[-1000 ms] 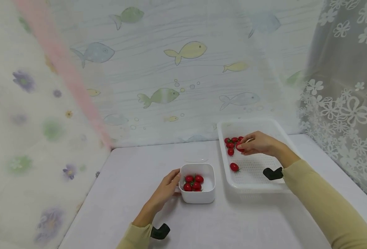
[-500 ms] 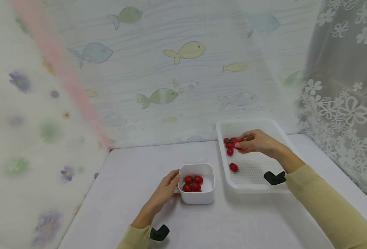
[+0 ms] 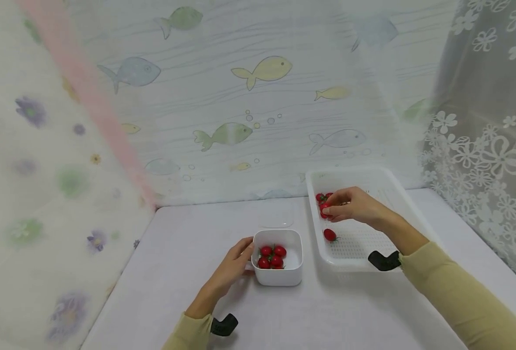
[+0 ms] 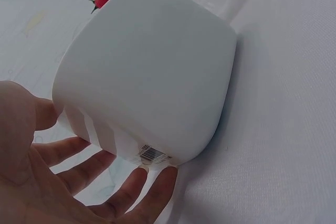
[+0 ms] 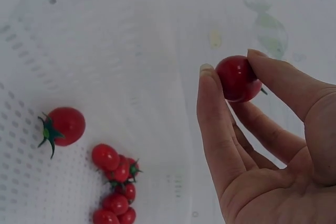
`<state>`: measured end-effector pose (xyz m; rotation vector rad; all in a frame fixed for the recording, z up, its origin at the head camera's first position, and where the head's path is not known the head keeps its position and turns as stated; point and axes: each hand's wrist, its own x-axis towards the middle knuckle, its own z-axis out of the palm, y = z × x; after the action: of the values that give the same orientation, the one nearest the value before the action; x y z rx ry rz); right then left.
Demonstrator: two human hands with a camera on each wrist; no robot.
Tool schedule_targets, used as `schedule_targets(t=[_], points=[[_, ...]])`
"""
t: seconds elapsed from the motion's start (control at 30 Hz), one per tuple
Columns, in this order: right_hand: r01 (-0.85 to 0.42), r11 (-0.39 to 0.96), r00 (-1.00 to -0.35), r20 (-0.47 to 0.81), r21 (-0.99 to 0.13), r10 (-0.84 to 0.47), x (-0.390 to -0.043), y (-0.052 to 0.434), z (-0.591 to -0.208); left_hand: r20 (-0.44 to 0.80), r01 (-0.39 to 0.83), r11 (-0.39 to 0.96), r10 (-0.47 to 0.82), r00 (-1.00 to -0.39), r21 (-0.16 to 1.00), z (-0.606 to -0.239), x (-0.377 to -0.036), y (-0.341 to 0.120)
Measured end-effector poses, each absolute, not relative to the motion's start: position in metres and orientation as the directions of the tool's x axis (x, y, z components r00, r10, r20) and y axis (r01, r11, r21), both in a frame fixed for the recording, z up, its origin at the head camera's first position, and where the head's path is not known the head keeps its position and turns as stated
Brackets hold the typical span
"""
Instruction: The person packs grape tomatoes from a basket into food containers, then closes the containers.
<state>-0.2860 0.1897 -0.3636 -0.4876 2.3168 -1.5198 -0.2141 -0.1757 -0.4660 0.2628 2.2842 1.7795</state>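
Note:
My right hand (image 3: 354, 206) pinches a cherry tomato (image 5: 237, 78) between thumb and fingertips, raised over the left side of a white perforated basket (image 3: 358, 266). Below in the basket lies a small group of cherry tomatoes (image 5: 116, 203), with a single cherry tomato (image 3: 329, 235) nearer the front. My left hand (image 3: 231, 267) rests its spread fingers against the left side of a white square container (image 3: 279, 278), touching the wall that carries a barcode label (image 4: 152, 154). Several cherry tomatoes (image 3: 276, 261) sit inside this container.
A clear lid-like piece (image 3: 276, 218) lies flat behind the white container. The table has a white cloth (image 3: 187, 243). A fish-patterned curtain (image 3: 222, 97) hangs along the back edge, and a flower-lace curtain (image 3: 485, 146) at the right.
My right hand has moved slightly left and toward the front of the basket, holding the cherry tomato. The left hand and the white container have stayed in place.

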Motion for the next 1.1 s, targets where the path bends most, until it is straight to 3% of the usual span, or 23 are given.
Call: schedule_targets(t=[1.1], points=[[-0.194, 0.364, -0.843, -0.035, -0.911, -0.536, -0.253, 0.135, -0.376, -0.087, -0.015, 0.262, 0.265, -0.960, 0.965, -0.464, -0.212, -0.174]])
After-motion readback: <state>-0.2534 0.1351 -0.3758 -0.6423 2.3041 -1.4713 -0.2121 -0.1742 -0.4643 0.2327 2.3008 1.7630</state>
